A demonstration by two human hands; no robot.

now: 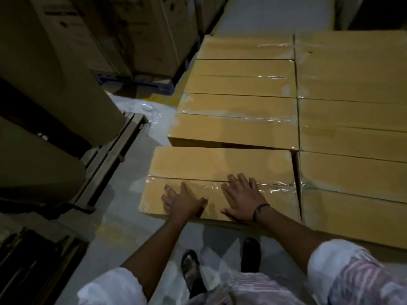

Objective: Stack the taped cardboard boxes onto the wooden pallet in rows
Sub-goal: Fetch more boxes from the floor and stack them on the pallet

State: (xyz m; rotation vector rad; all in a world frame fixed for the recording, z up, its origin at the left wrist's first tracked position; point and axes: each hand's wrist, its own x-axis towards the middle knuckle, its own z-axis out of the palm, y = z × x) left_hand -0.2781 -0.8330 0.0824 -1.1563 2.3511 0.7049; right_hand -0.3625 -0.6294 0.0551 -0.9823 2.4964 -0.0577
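Note:
A taped cardboard box (220, 166) lies flat at the near left of the stack, its top seam covered with clear tape. My left hand (184, 200) and my right hand (241, 199) both rest flat on its top near the front edge, fingers spread. Behind it a second taped box (235, 124) sits slightly higher, with more boxes (244, 69) in a row beyond. A second row of taped boxes (352, 133) runs along the right. The wooden pallet under the boxes is hidden.
Tall stacked cartons (50, 62) stand at the left on a pallet (114, 155). Dark pallets (33, 265) lie at the bottom left. Crumpled plastic wrap (145, 111) lies on the grey floor. My sandalled feet (191, 269) stand just before the box.

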